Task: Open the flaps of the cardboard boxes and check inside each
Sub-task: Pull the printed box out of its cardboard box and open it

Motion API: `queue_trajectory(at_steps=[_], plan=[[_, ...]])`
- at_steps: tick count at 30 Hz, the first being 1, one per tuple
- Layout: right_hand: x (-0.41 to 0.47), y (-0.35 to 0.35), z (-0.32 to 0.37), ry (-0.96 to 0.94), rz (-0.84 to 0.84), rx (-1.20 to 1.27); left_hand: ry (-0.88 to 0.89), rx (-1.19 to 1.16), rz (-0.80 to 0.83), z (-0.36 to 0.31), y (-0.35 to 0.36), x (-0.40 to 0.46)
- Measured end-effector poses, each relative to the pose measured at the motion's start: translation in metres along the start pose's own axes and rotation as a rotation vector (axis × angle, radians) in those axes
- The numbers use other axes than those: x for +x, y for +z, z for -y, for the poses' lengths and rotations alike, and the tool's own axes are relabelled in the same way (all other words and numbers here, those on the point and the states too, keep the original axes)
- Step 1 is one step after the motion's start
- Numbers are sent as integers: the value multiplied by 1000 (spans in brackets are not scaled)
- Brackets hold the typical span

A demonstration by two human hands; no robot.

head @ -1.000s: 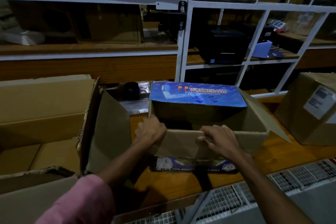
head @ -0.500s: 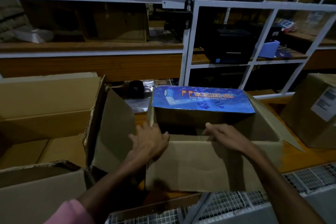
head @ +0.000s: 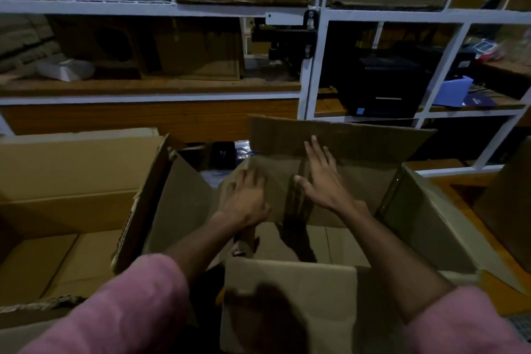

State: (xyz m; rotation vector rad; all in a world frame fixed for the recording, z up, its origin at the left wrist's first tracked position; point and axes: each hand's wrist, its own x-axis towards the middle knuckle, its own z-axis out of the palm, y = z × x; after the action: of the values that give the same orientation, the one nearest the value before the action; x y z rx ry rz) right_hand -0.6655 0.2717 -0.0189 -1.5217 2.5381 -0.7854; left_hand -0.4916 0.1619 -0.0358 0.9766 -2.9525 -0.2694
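An open brown cardboard box (head: 425,227) stands in front of me on the wooden shelf. Its far flap (head: 359,138) stands up and its near flap (head: 287,290) leans toward me. Both my hands reach inside the box. My right hand (head: 321,178) lies flat with spread fingers against the far inner wall. My left hand (head: 247,198) is blurred and presses on the same wall, a little lower and to the left. The box floor that shows looks bare.
A larger open cardboard box (head: 71,181) stands at the left, its flap against my box. Another box (head: 508,204) sits at the right edge. White metal shelving (head: 310,66) behind holds more cartons and a black printer (head: 382,83).
The box has come closer and its far flap, blue side seen before, is now pushed up and back. Both hands moved from the near flap into the box.
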Motion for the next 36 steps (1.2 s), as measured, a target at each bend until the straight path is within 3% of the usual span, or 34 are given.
queue_trajectory(at_steps=[5, 10, 17, 24, 27, 30, 33, 36], plan=[[42, 2, -23, 43, 16, -145, -96, -54, 3, 21, 16, 47], [74, 15, -50, 72, 70, -276, -38, -247, -73, 33, 32, 56], [81, 32, -49, 67, -84, -401, -84, -223, -141, 34, 38, 53], [68, 12, -59, 11, 181, -337, -71, -261, -193, 31, 33, 49], [43, -2, -66, 14, 217, -218, -87, -112, -195, 25, 26, 41], [11, -23, -82, 66, 163, -193, 3, 135, -141, 8, 20, 25], [-29, -49, -111, 173, 46, -277, 40, 141, 15, -30, 11, 9], [-71, -71, -139, 291, -47, -391, 134, 96, 27, -70, 6, -3]])
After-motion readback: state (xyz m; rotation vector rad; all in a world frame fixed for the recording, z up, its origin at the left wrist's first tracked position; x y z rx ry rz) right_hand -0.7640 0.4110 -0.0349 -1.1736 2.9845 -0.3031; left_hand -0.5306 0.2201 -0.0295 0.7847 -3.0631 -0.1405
